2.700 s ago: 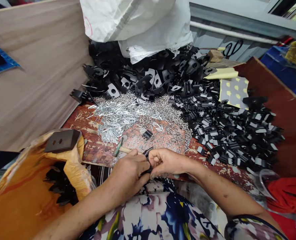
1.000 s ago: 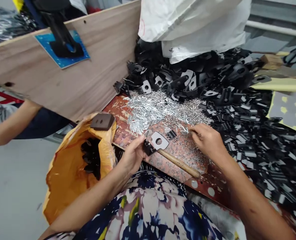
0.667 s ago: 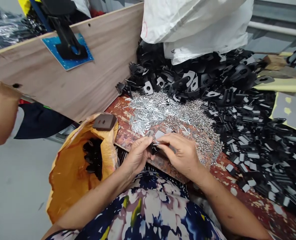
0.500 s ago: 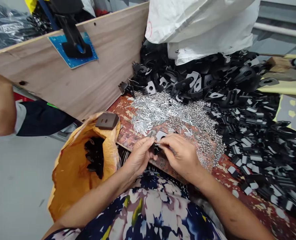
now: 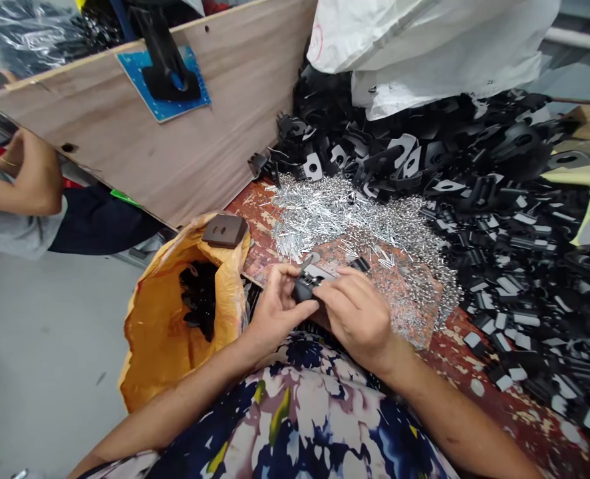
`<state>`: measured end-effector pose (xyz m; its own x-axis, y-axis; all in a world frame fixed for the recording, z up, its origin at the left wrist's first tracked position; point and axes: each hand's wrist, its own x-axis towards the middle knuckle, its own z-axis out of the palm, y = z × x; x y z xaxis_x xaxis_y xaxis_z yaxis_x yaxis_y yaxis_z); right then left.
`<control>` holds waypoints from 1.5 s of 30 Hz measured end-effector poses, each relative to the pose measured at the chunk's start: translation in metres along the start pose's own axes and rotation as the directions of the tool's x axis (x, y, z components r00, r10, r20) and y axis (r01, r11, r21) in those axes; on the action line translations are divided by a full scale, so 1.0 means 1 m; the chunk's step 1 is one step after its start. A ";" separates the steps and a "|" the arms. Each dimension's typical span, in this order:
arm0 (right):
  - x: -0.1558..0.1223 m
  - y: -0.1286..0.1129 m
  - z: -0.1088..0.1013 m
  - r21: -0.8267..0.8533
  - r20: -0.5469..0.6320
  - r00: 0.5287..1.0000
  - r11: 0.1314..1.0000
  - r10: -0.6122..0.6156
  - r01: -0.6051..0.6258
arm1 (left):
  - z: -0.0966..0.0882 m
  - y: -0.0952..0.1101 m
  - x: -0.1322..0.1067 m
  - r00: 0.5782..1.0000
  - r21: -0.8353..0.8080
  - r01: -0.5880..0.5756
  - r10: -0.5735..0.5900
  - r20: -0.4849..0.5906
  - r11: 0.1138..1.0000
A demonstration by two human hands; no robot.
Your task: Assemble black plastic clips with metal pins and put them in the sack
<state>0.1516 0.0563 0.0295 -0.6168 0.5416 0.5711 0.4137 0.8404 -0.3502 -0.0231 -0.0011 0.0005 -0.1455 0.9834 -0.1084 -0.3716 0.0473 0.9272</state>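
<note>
Holding: a black clip, gripped up in front of me between both hands, over the near edge of the bench.
Clip's weight and feel: light, I judge, and stiff rather than soft; its smooth, faintly shiny faces could slip under dry fingertips, and any thin lugs may be its weak spots.
Where to take hold: by the solid sides, I'd say, thumb below and fingers beyond, leaving the gaps on top uncovered.
Left hand: my left hand grasps the clip's left end, thumb along the lower side.
Right hand: my right hand has its fingertips closed on the clip's right end; whether a pin sits among them too, I cannot tell.
Nearest to the clip: a small black block on a speckled slab.
Pins: a loose silvery heap of pins spread beyond my hands.
Black parts: holed plates piled at the back, small black pieces heaped to the right.
Bench top: red paint, chipped and worn.
Left of the bench: an orange sack gaping open, a brown block on its rim.
Room: a wooden panel at the left, a white sack behind, grey floor, and a co-worker's arm past the panel.
</note>
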 end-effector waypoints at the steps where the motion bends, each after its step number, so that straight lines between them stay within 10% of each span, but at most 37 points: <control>1: -0.005 0.002 -0.001 0.009 0.068 0.997 0.999 0.033 -0.034 | -0.010 0.003 -0.005 0.999 0.129 -0.027 0.030 -0.019 0.991; 7: -0.056 0.029 -0.010 -0.455 0.322 0.894 0.879 0.312 -0.143 | -0.059 0.006 -0.021 0.987 0.423 0.158 -0.125 -0.105 0.892; 13: -0.084 0.033 -0.020 -0.346 0.412 0.808 0.893 0.421 -0.289 | -0.054 -0.039 -0.004 0.995 0.518 0.068 -0.021 -0.095 0.853; 21: -0.080 0.004 -0.045 -0.177 0.140 0.976 0.974 0.167 -0.141 | -0.056 -0.050 0.001 0.993 0.563 0.032 0.039 -0.113 0.826; 34: -0.089 0.004 -0.028 -0.204 0.319 0.915 0.961 0.246 -0.187 | -0.055 -0.047 0.002 0.991 0.556 0.047 0.030 -0.130 0.830; 40: -0.083 0.016 -0.014 -0.198 0.376 0.863 0.939 0.337 -0.281 | -0.063 -0.013 0.004 0.999 0.559 0.023 0.005 -0.049 0.829; 43: -0.079 0.027 -0.014 -0.311 0.322 0.885 0.920 0.337 -0.237 | -0.106 0.019 -0.001 0.992 0.730 0.075 0.026 -0.125 0.679; 45: -0.072 0.039 -0.020 -0.271 0.350 0.873 0.929 0.339 -0.252 | -0.149 0.036 -0.003 0.979 0.908 0.126 0.098 -0.179 0.401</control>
<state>0.2257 0.0502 -0.0102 -0.6326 0.7651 0.1202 0.7213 0.6385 -0.2683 -0.1724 -0.0279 -0.0192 -0.3431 0.9360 -0.0790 0.6651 0.3014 0.6832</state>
